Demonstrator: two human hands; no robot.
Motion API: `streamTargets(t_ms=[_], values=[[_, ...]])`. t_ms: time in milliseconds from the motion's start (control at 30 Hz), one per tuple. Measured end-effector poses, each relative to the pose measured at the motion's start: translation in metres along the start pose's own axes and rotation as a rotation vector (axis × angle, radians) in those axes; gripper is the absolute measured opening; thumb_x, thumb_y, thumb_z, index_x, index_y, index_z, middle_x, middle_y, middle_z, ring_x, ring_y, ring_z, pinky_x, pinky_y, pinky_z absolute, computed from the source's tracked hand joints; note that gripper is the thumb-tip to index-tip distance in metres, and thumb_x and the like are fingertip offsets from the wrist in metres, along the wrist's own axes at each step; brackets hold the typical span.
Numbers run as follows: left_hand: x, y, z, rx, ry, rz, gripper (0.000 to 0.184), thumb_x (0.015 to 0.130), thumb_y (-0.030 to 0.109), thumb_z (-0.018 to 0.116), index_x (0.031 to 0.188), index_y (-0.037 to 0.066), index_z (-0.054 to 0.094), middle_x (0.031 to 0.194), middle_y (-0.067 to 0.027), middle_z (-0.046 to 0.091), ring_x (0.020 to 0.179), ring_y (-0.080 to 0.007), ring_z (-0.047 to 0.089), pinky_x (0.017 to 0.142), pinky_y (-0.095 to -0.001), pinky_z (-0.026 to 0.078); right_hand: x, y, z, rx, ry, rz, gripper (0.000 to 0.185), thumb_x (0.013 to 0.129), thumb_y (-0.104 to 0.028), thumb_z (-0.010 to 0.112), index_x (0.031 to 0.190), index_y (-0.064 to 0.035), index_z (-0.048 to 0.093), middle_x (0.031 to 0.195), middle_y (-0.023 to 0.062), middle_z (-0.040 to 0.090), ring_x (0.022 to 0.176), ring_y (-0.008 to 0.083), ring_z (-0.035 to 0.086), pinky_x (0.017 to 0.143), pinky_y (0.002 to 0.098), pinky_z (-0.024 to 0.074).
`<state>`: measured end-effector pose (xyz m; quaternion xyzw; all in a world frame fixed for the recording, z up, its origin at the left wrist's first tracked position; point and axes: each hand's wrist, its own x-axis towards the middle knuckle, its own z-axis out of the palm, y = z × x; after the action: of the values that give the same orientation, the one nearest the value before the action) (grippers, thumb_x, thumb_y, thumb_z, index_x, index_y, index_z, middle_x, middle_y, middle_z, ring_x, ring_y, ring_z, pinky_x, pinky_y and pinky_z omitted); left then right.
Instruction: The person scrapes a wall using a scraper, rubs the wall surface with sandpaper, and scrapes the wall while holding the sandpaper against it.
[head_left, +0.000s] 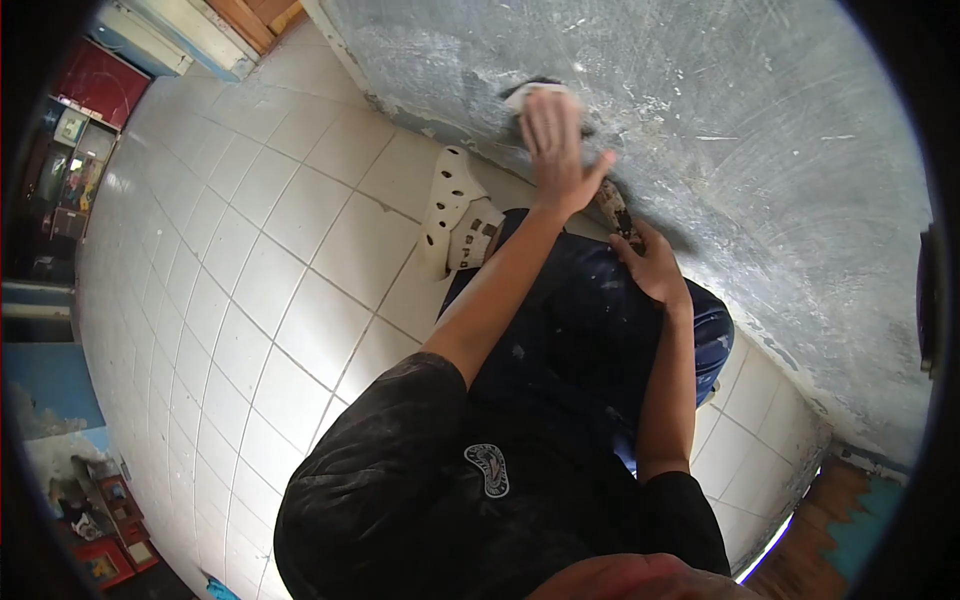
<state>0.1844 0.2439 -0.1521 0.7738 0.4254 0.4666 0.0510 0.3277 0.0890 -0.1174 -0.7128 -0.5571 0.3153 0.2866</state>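
Note:
My left hand [556, 140] presses flat against the grey wall [740, 110], its fingers stretched and blurred by motion. Beneath the fingers is a pale and dark piece of sandpaper [518, 97], mostly covered by the hand. Lower and to the right, my right hand [655, 268] rests by my knee, its fingers closed around a worn, paint-spotted scraper [614, 208]. The scraper points up toward the foot of the wall; its blade is hard to make out. Scuffs and patchy pale marks cover the wall around both hands.
White floor tiles [290, 235] stretch out to the left. My foot, in a cream clog [452, 200], is close to the wall's base. Cluttered shelves [85, 165] stand at the far left. A brown and turquoise surface [850, 520] lies at the lower right.

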Motion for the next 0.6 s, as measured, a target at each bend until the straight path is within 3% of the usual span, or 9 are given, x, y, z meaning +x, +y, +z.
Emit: streamTargets(t_ms=[33,67,167,267,333,367,433,533,600], values=[[-0.001,-0.005,0.015,-0.155,0.076,-0.221,0.105,0.092,0.071,0.041,0.155,-0.005,0.006,0.16,-0.0323,-0.001,0.149,-0.0467,-0.006,0.119,-0.0593,0.001,-0.001,-0.002,0.0,-0.046,0.008,-0.043,0.044,0.091,-0.029,0.068,0.121,0.0027,0.061,0.106,0.026,0.067,0.1,0.0372,0.066,0.088,0.0418,0.0494],[-0.002,-0.014,0.028,-0.164,0.071,-0.212,0.105,0.092,0.071,0.041,0.155,-0.005,0.006,0.16,-0.0323,-0.001,0.149,-0.0467,-0.006,0.119,-0.0593,0.001,-0.002,-0.005,-0.003,-0.045,0.02,-0.037,0.044,0.091,-0.029,0.068,0.121,0.0027,0.061,0.106,0.026,0.067,0.1,0.0372,0.066,0.088,0.0418,0.0494],[-0.008,-0.022,0.036,-0.528,0.188,-0.814,0.105,0.092,0.07,0.041,0.155,-0.006,0.004,0.161,-0.0309,-0.002,0.149,-0.0471,-0.007,0.119,-0.0588,0.002,-0.004,-0.009,-0.005,-0.052,-0.031,-0.058,0.043,0.092,-0.029,0.067,0.118,0.0044,0.061,0.104,0.0253,0.068,0.098,0.0373,0.066,0.087,0.0427,0.0493],[-0.016,-0.001,0.013,-0.222,0.1,-0.487,0.101,0.092,0.07,0.041,0.155,-0.003,0.012,0.162,-0.0282,0.003,0.15,-0.0456,-0.003,0.119,-0.0587,0.004,0.002,-0.002,-0.001,0.004,-0.062,-0.03,0.042,0.092,-0.03,0.066,0.116,0.0046,0.062,0.102,0.025,0.068,0.097,0.0372,0.066,0.087,0.043,0.0491],[-0.008,0.013,-0.015,-0.014,0.014,0.204,0.091,0.091,0.071,0.044,0.155,0.007,0.029,0.161,-0.0252,0.014,0.15,-0.0447,0.006,0.118,-0.0607,0.007,0.003,-0.004,-0.001,-0.039,-0.071,-0.02,0.042,0.091,-0.03,0.067,0.116,0.0039,0.062,0.1,0.0246,0.068,0.097,0.037,0.066,0.086,0.0427,0.049],[-0.007,0.016,-0.016,-0.009,0.014,0.204,0.091,0.091,0.071,0.044,0.155,0.007,0.029,0.161,-0.0252,0.014,0.15,-0.0447,0.006,0.118,-0.0607,0.007,0.004,0.001,0.002,-0.037,-0.073,-0.024,0.042,0.091,-0.03,0.067,0.116,0.0039,0.062,0.1,0.0246,0.068,0.097,0.037,0.066,0.086,0.0427,0.049],[-0.007,0.025,-0.006,-0.067,-0.129,0.489,0.087,0.087,0.069,0.054,0.149,0.009,0.041,0.159,-0.0266,0.018,0.147,-0.0494,0.012,0.116,-0.0648,0.008,0.004,0.003,0.003,-0.011,-0.036,-0.074,0.038,0.094,-0.026,0.066,0.117,0.004,0.061,0.084,0.0139,0.067,0.072,0.0186,0.062,0.072,0.0343,0.0491],[-0.004,0.02,0.007,-0.014,-0.134,0.376,0.083,0.086,0.068,0.056,0.148,0.014,0.044,0.159,-0.0285,0.018,0.146,-0.0495,0.013,0.115,-0.0671,0.006,-0.006,-0.014,-0.009,-0.049,-0.045,-0.021,0.044,0.091,-0.031,0.067,0.118,0.0036,0.062,0.105,0.0258,0.068,0.104,0.0371,0.065,0.089,0.0423,0.0494],[-0.005,0.021,0.011,-0.008,-0.113,0.344,0.085,0.088,0.064,0.056,0.15,0.009,0.038,0.159,-0.0301,0.013,0.148,-0.0485,0.007,0.115,-0.0667,0.005,-0.005,0.002,-0.006,-0.084,0.029,-0.016,0.044,0.091,-0.03,0.067,0.12,0.0031,0.062,0.107,0.027,0.068,0.106,0.0379,0.065,0.09,0.0423,0.0495]])
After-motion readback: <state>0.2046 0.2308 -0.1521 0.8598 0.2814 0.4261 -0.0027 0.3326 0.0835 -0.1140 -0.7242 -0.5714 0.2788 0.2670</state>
